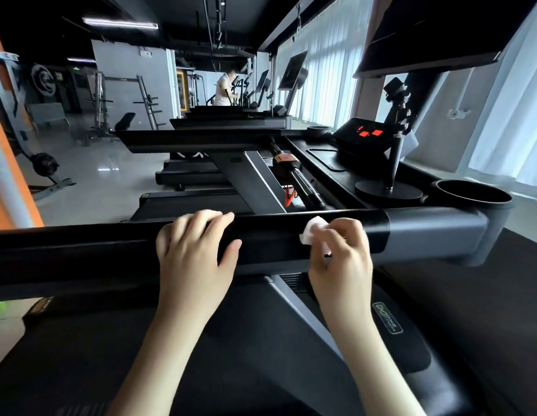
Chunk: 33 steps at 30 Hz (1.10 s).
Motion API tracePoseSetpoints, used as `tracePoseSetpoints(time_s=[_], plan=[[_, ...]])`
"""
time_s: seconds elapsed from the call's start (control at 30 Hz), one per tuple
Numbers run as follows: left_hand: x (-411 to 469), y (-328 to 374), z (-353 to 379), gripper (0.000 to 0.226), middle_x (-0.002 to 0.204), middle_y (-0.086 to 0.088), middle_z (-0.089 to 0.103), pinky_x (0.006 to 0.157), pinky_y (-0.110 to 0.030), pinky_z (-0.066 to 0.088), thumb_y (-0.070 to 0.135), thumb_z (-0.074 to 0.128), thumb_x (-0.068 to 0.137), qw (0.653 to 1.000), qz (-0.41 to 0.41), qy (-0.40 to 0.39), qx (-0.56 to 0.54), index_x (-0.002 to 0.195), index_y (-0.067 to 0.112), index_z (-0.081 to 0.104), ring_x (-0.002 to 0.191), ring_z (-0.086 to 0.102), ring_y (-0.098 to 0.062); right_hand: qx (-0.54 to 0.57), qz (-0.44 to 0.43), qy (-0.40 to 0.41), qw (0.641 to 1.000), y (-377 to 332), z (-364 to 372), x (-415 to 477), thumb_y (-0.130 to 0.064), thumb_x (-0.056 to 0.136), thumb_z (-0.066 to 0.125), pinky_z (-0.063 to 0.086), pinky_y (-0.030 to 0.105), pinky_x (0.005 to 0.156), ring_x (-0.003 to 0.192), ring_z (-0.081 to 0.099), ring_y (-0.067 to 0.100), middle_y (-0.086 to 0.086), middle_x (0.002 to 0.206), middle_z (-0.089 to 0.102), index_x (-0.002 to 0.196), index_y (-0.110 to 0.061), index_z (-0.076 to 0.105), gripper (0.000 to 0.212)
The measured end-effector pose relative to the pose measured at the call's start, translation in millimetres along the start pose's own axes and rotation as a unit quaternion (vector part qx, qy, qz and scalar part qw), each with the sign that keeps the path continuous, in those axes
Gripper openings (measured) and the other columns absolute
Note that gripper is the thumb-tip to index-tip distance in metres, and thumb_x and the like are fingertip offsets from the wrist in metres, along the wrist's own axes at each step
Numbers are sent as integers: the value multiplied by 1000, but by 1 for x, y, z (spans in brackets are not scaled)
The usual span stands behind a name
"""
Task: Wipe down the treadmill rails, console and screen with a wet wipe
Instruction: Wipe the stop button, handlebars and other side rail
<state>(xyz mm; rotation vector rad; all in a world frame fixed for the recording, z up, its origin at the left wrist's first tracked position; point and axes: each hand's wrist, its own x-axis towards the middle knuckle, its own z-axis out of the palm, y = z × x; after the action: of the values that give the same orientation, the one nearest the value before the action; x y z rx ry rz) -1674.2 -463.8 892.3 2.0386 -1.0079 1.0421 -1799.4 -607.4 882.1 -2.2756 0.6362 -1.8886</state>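
A black rail point(81, 253) is seen running across the view from 9 o'clock to 3 o'clock, ending in a grey end piece point(435, 232) at 3 o'clock. The left grip point(195, 250) is laid over the rail near the middle of the view, its fingers curled over the far edge and its thumb stretched along the near face, so that the rail is held. At 3 o'clock of it, a little apart, the right grip point(342, 253) is closed on a white wipe point(313, 232), which is pinched between thumb and fingers and pressed against the top of the rail. The wipe is bunched, and part of it is hidden under the fingers.

Beyond the rail, at 1 o'clock, the console point(363, 136) is seen with red lights lit on it. A round black stand base point(388, 190) is set on the console deck, and a cup holder point(474, 196) is seen just at 3 o'clock of that base. The screen point(435, 34) is cut off by the top edge at 1 o'clock. More treadmills point(231, 121) are lined up at 12 o'clock, with a person point(225, 88) far behind them.
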Motion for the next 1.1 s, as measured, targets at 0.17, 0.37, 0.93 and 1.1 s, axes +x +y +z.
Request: tracePoseSetpoints(time_s=[0.17, 0.37, 0.93, 1.1], plan=[[-1, -3, -1, 40, 113, 4, 64, 92, -39, 31, 30, 54, 82, 1000, 14, -1, -11, 118, 19, 67, 106, 46, -20, 11, 43, -16, 999, -4, 7, -27, -7, 85, 46, 34, 21, 64, 69, 53, 24, -3, 92, 47, 82, -9, 66, 21], [-3, -9, -1, 45, 117, 4, 63, 95, -40, 31, 23, 57, 79, 999, 42, -12, -7, 124, 19, 65, 108, 49, -22, 22, 121, 33, 992, 1, 11, -34, 14, 79, 59, 37, 17, 62, 69, 56, 26, 10, 89, 54, 76, -1, 63, 15], [-4, -26, -4, 51, 125, 2, 61, 95, -38, 32, 9, 59, 77, 994, 102, -35, -33, 127, 15, 62, 113, 48, -21, 9, 29, 66, 997, -45, 37, -22, 10, 82, 57, 35, 10, 86, 90, 53, 22, 9, 98, 67, 90, -2, 72, 20], [-2, -28, -6, 51, 126, 0, 62, 95, -37, 34, 5, 55, 75, 992, 107, -43, -48, 124, 13, 64, 113, 49, -21, -38, 31, 38, 998, -54, 45, 19, -17, 79, 48, 30, 31, 87, 85, 53, 18, -6, 81, 71, 75, -19, 72, 25]])
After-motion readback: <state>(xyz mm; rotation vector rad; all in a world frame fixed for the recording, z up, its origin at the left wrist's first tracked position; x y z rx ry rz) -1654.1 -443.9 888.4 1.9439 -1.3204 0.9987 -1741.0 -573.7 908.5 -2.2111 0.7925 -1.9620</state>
